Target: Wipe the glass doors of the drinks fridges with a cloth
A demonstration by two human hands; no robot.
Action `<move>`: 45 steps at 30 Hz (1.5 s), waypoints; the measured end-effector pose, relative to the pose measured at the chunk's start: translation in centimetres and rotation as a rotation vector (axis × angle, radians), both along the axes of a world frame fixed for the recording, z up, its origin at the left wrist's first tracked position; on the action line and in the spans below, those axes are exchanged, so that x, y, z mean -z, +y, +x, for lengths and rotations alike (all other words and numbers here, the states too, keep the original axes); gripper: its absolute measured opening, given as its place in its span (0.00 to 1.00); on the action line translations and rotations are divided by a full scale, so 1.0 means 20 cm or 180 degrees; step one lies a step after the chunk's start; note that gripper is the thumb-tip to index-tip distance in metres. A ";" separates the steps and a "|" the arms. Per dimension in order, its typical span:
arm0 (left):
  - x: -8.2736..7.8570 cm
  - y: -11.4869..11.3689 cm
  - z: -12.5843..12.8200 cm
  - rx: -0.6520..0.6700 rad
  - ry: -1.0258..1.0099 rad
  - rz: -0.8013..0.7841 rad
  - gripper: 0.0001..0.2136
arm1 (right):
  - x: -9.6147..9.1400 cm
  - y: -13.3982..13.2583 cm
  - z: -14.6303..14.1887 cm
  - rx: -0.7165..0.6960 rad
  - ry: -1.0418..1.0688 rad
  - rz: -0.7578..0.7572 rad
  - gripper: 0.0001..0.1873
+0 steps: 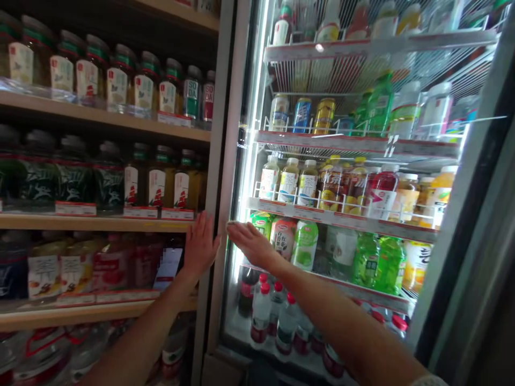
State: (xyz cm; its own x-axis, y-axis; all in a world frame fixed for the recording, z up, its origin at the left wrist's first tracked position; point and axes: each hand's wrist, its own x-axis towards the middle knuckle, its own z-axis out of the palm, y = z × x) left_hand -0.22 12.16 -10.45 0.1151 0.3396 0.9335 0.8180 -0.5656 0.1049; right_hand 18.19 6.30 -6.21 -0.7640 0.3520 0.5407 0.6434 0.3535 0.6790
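My left hand (202,242) is raised with its fingers up and spread, in front of the end of the wooden shelf (100,221) and beside the grey upright frame (215,177). It holds nothing. To its right, my right hand (252,244) reaches across with the palm down and fingers stretched toward the left edge of the lit drinks fridge (341,217). Nothing is in it either. Whether its fingertips touch the fridge edge I cannot tell. Behind that hand stand a bottle with a pink label (282,236) and a green bottle (304,245).
Rows of tea bottles (118,80) and dark bottles (74,174) fill the left shelves. A phone-like slab (169,268) leans on the lower shelf. Red-capped bottles (261,313) stand at the fridge's bottom. The dark fridge frame (454,230) rises at right.
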 end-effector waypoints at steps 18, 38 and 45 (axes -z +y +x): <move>-0.54 -0.03 0.26 0.0384 -0.0485 0.0107 0.26 | -0.70 -0.08 0.17 0.0441 0.0106 0.0253 0.26; -0.87 -0.12 0.59 0.0575 -0.0199 0.0528 0.24 | -1.13 -0.30 0.51 0.0942 0.1425 0.1332 0.24; -0.85 -0.18 0.84 0.0676 -0.0537 0.0901 0.23 | -0.88 -0.44 0.69 0.0902 0.0823 0.1253 0.24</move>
State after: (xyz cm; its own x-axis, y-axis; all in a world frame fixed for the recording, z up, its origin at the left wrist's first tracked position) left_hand 16.50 8.63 6.58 -0.0079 0.0511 0.9987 0.6641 -0.7464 0.0435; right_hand 32.06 -2.54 11.29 -0.4935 0.2580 0.8306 0.8400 -0.1066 0.5321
